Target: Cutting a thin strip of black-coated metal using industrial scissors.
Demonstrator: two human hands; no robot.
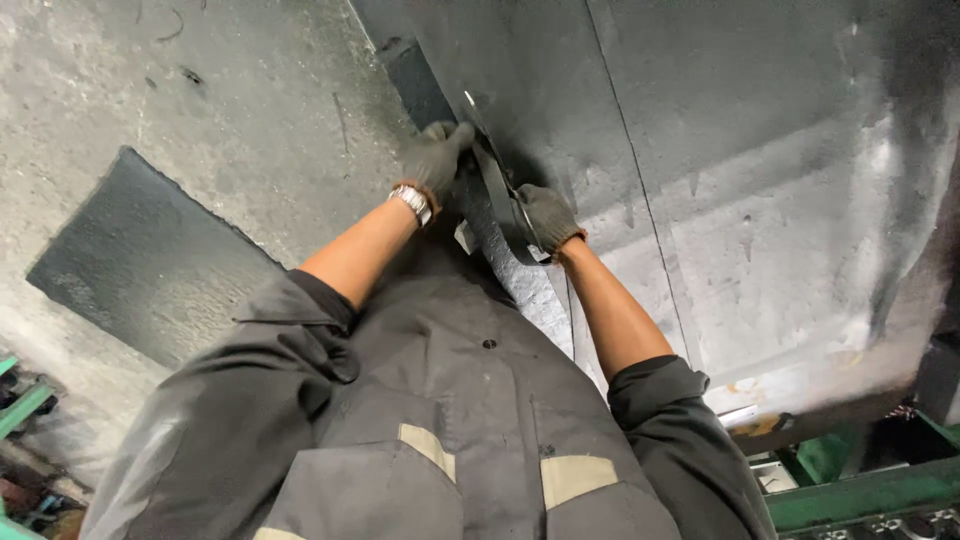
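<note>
One dark rubber strip (497, 205), long, narrow and curved, lies between two gloved hands on a large black sheet (640, 130) that covers most of the counter (800, 290). The strip runs from upper left to lower right, with a lighter, worn edge at its near end. The left hand (435, 160), in a dark glove with a metal wristwatch (411, 201) just behind it, has its grip pressed together on the strip's far end. The right hand (547, 216), also gloved, is clamped on the near end. Both forearms are bare below rolled grey sleeves.

One separate dark rectangular sheet (140, 270) lies well apart to the left on the grey, dusty floor (200, 90). The counter's surface is scuffed and shiny grey. Green metal framework (860, 495) shows at lower right.
</note>
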